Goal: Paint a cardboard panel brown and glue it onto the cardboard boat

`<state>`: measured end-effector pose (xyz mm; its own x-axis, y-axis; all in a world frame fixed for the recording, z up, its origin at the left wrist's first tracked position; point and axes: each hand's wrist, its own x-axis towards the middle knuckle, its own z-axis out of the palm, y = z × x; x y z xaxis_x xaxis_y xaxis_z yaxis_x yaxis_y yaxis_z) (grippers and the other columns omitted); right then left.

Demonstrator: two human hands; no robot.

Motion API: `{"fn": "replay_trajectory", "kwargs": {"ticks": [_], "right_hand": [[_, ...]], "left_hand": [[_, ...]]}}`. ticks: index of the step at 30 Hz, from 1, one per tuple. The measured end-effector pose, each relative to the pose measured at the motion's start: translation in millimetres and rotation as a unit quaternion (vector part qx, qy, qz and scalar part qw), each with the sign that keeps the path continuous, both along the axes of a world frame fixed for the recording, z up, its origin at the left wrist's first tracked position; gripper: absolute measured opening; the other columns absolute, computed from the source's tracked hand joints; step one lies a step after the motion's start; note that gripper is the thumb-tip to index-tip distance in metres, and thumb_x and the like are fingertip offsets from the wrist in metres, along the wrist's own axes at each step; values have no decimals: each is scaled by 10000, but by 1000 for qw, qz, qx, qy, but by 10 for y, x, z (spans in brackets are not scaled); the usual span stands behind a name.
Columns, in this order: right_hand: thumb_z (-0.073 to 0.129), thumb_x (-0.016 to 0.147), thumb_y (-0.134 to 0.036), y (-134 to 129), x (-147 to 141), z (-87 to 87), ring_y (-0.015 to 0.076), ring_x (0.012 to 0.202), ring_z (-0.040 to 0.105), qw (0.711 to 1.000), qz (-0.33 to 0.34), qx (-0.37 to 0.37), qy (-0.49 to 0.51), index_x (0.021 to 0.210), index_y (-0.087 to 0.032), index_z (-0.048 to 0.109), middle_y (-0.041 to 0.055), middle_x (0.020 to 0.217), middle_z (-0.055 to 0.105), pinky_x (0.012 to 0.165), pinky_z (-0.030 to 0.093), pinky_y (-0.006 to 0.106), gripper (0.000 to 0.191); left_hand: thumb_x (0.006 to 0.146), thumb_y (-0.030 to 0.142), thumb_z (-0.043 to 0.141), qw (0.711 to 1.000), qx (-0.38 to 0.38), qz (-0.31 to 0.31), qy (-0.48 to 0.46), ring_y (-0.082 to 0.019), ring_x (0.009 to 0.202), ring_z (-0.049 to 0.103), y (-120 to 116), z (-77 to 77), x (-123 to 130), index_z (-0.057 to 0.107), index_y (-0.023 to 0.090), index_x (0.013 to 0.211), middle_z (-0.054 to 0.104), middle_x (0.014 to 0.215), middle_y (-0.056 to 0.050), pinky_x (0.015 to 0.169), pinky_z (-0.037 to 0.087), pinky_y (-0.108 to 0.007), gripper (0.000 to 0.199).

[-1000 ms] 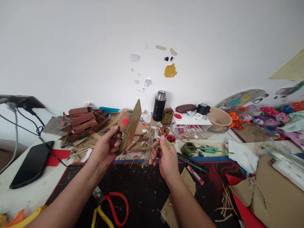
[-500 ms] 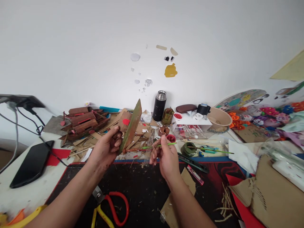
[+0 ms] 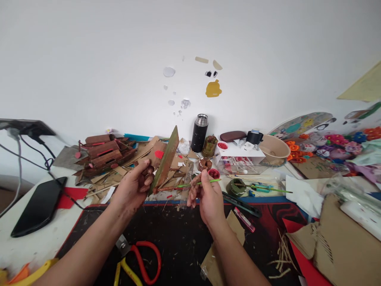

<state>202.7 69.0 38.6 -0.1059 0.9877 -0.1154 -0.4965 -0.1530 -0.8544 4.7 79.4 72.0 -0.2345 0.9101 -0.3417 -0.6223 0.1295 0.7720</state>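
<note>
My left hand (image 3: 133,184) grips the lower end of a long pointed piece of painted board (image 3: 166,159), green along one side and brownish on the other, tilted upright. My right hand (image 3: 208,194) pinches a thin green-handled paintbrush (image 3: 186,185). Its brown-smeared tip end points left and meets the lower edge of the board, close to my left fingers. Paint stains show on the fingers of both hands. Behind my right hand stand a small pot of brown paint (image 3: 204,163) and a dish of red paint (image 3: 214,173).
A brown model boat (image 3: 104,153) sits among cardboard scraps at the back left. Red-handled scissors (image 3: 147,262) lie on the dark mat in front. A black flask (image 3: 199,133), a green paint jar (image 3: 236,187) and a beige bowl (image 3: 275,149) stand behind. A phone (image 3: 38,206) lies left.
The board's tip has shifted very slightly right and down. Both hands keep nearly the same place and hold, with the brush still at the board's lower edge.
</note>
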Motion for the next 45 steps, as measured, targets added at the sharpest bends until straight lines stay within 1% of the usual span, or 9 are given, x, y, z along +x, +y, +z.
{"fn": "replay_trajectory", "kwargs": {"ticks": [5, 10, 16, 20, 27, 35, 42, 45], "right_hand": [[701, 843, -761, 9, 7, 21, 136, 308, 517, 1000, -18, -11, 7, 720, -197, 671, -38, 431, 545, 306, 315, 211, 578], [735, 798, -775, 22, 19, 46, 138, 307, 514, 999, -47, -18, 14, 698, -196, 660, -50, 422, 515, 307, 325, 220, 592], [742, 803, -761, 41, 62, 99, 133, 328, 529, 996, -88, -11, 22, 691, -184, 665, -42, 430, 525, 331, 316, 216, 593], [753, 805, -747, 52, 89, 129, 125, 320, 510, 993, -112, -2, 37, 691, -186, 668, -48, 433, 516, 329, 298, 215, 580], [754, 810, -739, 70, 97, 138, 124, 313, 489, 993, -109, 1, 47, 666, -189, 657, -49, 430, 504, 325, 286, 220, 577], [749, 827, -724, 76, 115, 141, 132, 324, 497, 991, -125, 8, 47, 682, -182, 672, -39, 439, 513, 326, 290, 233, 566], [756, 812, -737, 63, 99, 132, 143, 343, 532, 993, -111, -9, 42, 682, -192, 660, -44, 439, 512, 332, 291, 231, 568], [750, 815, -739, 55, 77, 120, 132, 325, 509, 994, -103, -13, 32, 677, -195, 658, -49, 433, 507, 329, 291, 229, 569]], "left_hand": [[658, 286, 901, 1000, -2, 3, 6, -16, 364, 400, -5, -23, 4, 597, 148, 738, 564, 611, 76, 265, 204, -112, 343], [642, 289, 907, 1000, -5, 0, 10, -18, 364, 400, -15, -12, 37, 615, 144, 751, 565, 598, 76, 265, 203, -111, 343], [637, 288, 915, 1000, -4, -10, 12, -16, 370, 401, -34, -17, 70, 609, 145, 743, 572, 601, 73, 268, 202, -109, 354], [626, 282, 922, 1000, -7, -13, 5, -17, 371, 402, -32, -27, 73, 613, 148, 757, 575, 602, 75, 269, 203, -106, 361], [602, 291, 936, 1000, -10, -8, 13, -20, 373, 408, -38, -15, 81, 610, 151, 745, 571, 597, 74, 273, 193, -107, 382], [586, 323, 953, 1000, -2, -20, 19, -15, 383, 400, -39, -65, 70, 618, 156, 765, 574, 616, 76, 287, 185, -104, 415], [640, 305, 917, 1000, -3, -18, 24, -17, 380, 395, -38, -32, 74, 608, 156, 747, 561, 611, 72, 290, 182, -112, 360], [661, 285, 901, 1000, -4, -13, 19, -20, 380, 397, -44, -17, 68, 611, 158, 747, 565, 614, 68, 288, 184, -114, 328]]}}
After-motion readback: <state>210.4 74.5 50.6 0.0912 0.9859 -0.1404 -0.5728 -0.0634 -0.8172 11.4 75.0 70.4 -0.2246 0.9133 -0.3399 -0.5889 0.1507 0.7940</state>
